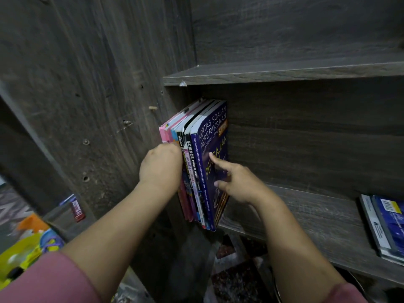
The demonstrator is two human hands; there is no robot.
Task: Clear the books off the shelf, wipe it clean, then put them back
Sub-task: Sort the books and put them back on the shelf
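Pink sleeves (46,278) frame the bottom of the view, both bare forearms reaching up toward the dark wooden shelf (306,213). Her left hand (161,167) is curled closed against the spines of the upright books (196,162), at the pink ones on the left side. Her right hand (238,182) rests on the blue cover of the outermost book (215,136), forefinger stretched out, the other fingers loosely bent, gripping nothing. Those books stand packed against the shelf's left wall. Farther right, a flat stack of blue books (384,224) lies on the same board.
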